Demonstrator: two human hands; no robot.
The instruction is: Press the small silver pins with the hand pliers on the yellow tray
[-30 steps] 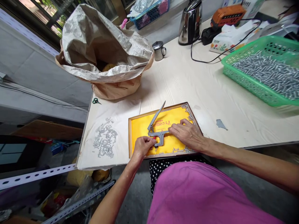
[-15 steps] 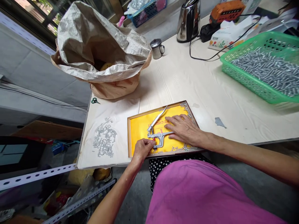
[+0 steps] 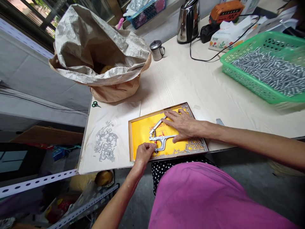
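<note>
A pair of grey snap-fastener pliers (image 3: 164,143) lies in a shallow tray (image 3: 130,140) with a yellow bottom, its handles spread apart. My right hand (image 3: 184,125) spans the handles, fingers over the tip of the upper one and thumb by the end of the lower one. At the jaws, my left hand (image 3: 145,154) has thumb and forefinger pinched together; whatever is between them is too small to make out. A red part shows on the jaw beside those fingertips. Small metal springs (image 3: 194,145) lie along the tray's right and near sides.
Small metal pieces (image 3: 106,143) are heaped left of the tray, below green-handled scissors (image 3: 95,104). A large open sack (image 3: 116,90) stands behind. A green basket (image 3: 250,86) of springs is at right. Farther back are a lidded metal mug (image 3: 157,52) and a kettle (image 3: 188,24).
My right hand has shifted up and left, its fingers now covering the upper handle's tip. The left hand remains at the jaws. The whole view has shifted slightly.
</note>
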